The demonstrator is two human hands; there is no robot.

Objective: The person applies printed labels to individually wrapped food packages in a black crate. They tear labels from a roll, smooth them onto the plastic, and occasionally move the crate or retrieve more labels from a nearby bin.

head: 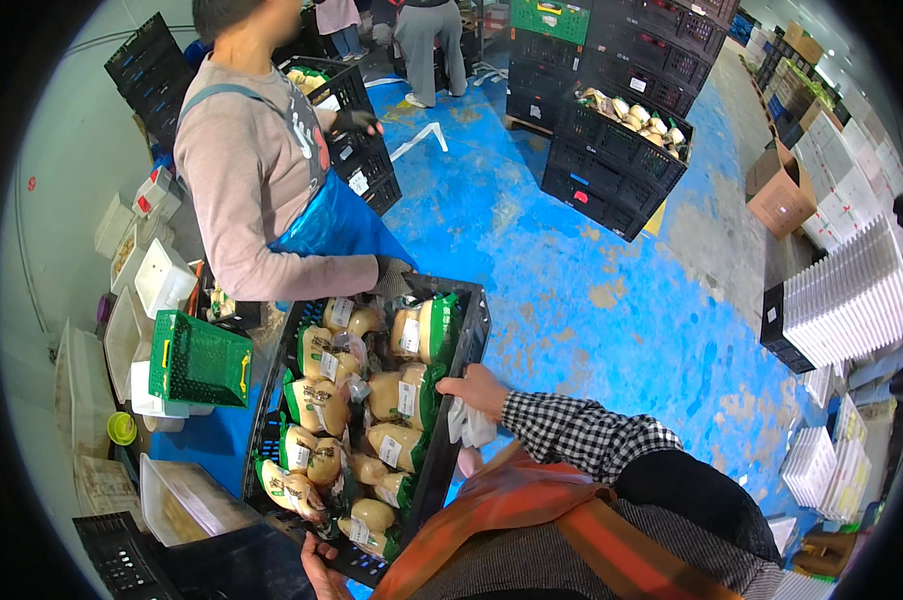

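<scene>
A black plastic crate point(472, 319) is right in front of me, filled with clear and green bags of pale yellow produce point(321, 405), many bearing white labels. My right hand point(477, 391) grips the crate's right side rim, its thumb lying over the edge. Crumpled white plastic point(470, 426) hangs just below that hand. At the near left corner, my left hand point(321, 568) holds the crate's end, partly cut off by the picture's lower edge. A co-worker's gloved hand point(393, 276) is on the far end of the same crate.
The co-worker point(241, 172) in a blue apron stands beyond the crate. Stacked black crates point(609, 169) stand on the blue floor point(526, 300). To the left are a green basket point(200, 360) and white foam boxes point(164, 277); to the right, stacked white trays point(849, 296).
</scene>
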